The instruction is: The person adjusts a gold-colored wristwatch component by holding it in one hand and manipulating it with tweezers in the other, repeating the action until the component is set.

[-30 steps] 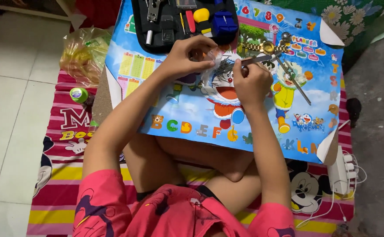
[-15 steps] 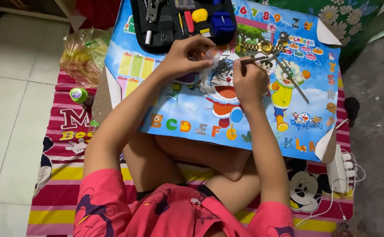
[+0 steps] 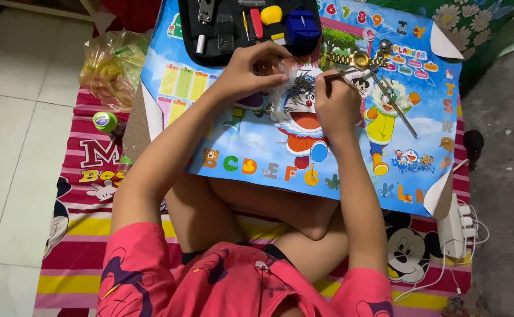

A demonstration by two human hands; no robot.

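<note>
Not much has moved over the last second: the left hand (image 3: 251, 73) stays up near the top centre of the frame with its fingers pinched on a small clear plastic bag (image 3: 285, 75), and the right hand (image 3: 333, 105) is still just beside it, fingers closed around a thin metal tool (image 3: 346, 73). The tool tip now points at the gold watch (image 3: 356, 60) lying on the cartoon poster (image 3: 351, 141), so the fiddly bit looks ongoing rather than finished. What's inside the bag is too small to make out. The black tool case (image 3: 221, 35) is cut off by the top edge, and a second thin tool (image 3: 395, 105) lies to the right.
</note>
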